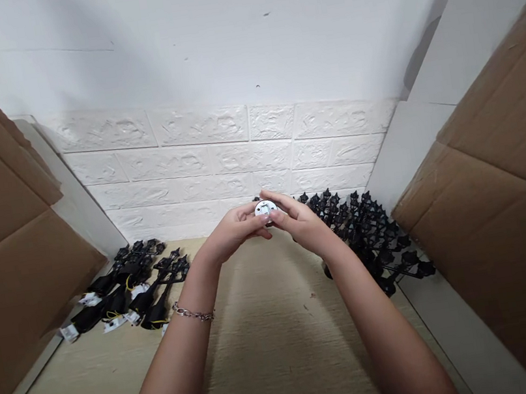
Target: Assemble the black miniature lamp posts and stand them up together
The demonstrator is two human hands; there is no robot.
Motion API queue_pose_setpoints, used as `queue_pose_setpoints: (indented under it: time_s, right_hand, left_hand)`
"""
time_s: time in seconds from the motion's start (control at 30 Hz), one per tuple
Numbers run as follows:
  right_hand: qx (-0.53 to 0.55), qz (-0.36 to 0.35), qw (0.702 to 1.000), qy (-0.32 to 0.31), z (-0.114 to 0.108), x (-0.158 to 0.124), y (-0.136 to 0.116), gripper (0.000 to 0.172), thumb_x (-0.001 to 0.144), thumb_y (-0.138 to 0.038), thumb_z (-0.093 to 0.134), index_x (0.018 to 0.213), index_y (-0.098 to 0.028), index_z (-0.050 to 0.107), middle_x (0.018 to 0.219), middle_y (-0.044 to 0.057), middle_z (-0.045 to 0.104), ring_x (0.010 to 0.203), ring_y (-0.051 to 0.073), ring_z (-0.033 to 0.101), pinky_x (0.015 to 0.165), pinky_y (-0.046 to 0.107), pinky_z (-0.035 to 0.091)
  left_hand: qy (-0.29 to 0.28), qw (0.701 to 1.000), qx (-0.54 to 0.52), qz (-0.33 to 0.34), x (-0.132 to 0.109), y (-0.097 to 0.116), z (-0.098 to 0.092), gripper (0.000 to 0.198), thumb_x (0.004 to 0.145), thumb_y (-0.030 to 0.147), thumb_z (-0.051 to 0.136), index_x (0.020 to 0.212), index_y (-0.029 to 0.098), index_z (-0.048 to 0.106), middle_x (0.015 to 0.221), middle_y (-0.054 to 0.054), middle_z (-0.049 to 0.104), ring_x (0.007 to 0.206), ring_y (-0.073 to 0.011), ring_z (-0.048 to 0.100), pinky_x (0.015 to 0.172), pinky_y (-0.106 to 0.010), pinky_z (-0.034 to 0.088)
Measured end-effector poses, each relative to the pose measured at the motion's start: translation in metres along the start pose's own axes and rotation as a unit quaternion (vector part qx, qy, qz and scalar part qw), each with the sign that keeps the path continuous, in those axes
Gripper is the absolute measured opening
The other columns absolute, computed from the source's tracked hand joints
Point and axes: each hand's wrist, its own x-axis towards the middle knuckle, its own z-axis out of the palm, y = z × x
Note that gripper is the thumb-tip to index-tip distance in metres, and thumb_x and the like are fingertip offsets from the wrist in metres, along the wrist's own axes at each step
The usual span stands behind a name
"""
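Note:
Between my two hands, above the middle of the table, is a small round white piece (pixel 265 208) with a dark rim and a square recess in its face. My left hand (pixel 235 229) grips it from the left, thumb on its front edge. From the right my right hand (pixel 299 221) closes on the same piece, its thumb pressed to the lower edge and fingers curled behind. The face with the recess is turned toward me. Whatever lies behind the piece is hidden by my fingers.
Black parts with yellow wires and white pieces (pixel 116 304) lie in a group at the left. Many pointed black parts (pixel 366 227) stand crowded at the right. Cardboard sheets (pixel 7 242) (pixel 499 188) flank both sides. A white brick-pattern wall (pixel 183 159) closes the back of the table (pixel 276 353).

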Motion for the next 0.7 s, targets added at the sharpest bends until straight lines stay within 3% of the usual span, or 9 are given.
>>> queue_pose_setpoints:
  time_s: [0.13,0.27,0.37,0.5,0.7]
  right_hand:
    - [-0.007,-0.012,0.999,0.041,0.000,0.003,0.007,0.035,0.085,-0.036,0.043,0.116,-0.022,0.055,0.131,0.006,0.045,0.120,0.019,0.043,0.096,0.035,0.039]
    - [-0.040,-0.010,0.996,0.074,0.000,0.005,0.012,0.038,0.086,-0.039,0.041,0.117,-0.023,0.054,0.133,0.005,0.042,0.121,0.018,0.041,0.098,0.035,0.038]
    - [-0.042,-0.034,0.997,0.063,-0.001,0.005,0.010,0.039,0.086,-0.038,0.040,0.119,-0.022,0.053,0.127,0.003,0.050,0.119,0.016,0.044,0.100,0.031,0.035]
    - [-0.047,-0.051,0.997,0.037,-0.003,0.002,0.002,0.039,0.086,-0.036,0.043,0.121,-0.020,0.051,0.127,0.002,0.049,0.121,0.014,0.041,0.103,0.029,0.032]
    - [-0.031,-0.045,0.998,0.033,-0.005,0.000,-0.003,0.037,0.086,-0.036,0.043,0.118,-0.022,0.054,0.124,0.002,0.053,0.117,0.016,0.045,0.101,0.031,0.033]
  left_hand:
    - [0.010,1.000,0.011,0.018,0.002,-0.002,0.002,0.043,0.069,0.021,0.067,0.111,0.016,0.059,0.087,-0.005,0.062,0.066,-0.0109,0.056,0.064,-0.023,0.047]
    - [0.049,0.998,-0.006,0.034,0.005,-0.008,0.005,0.058,0.062,0.019,0.072,0.117,0.020,0.054,0.091,-0.005,0.063,0.073,-0.0149,0.058,0.064,-0.024,0.048]
    - [0.049,0.998,-0.021,0.035,0.006,-0.012,0.005,0.058,0.063,0.020,0.072,0.118,0.022,0.053,0.095,-0.005,0.062,0.077,-0.0154,0.059,0.068,-0.025,0.049]
    - [0.020,0.997,-0.074,0.017,0.003,-0.013,0.001,0.055,0.069,0.026,0.068,0.121,0.024,0.051,0.101,-0.006,0.061,0.081,-0.0144,0.061,0.080,-0.028,0.048]
    - [0.014,0.996,-0.089,-0.003,0.000,-0.007,0.001,0.050,0.071,0.031,0.066,0.119,0.026,0.053,0.112,-0.007,0.058,0.073,-0.0130,0.064,0.078,-0.027,0.048]
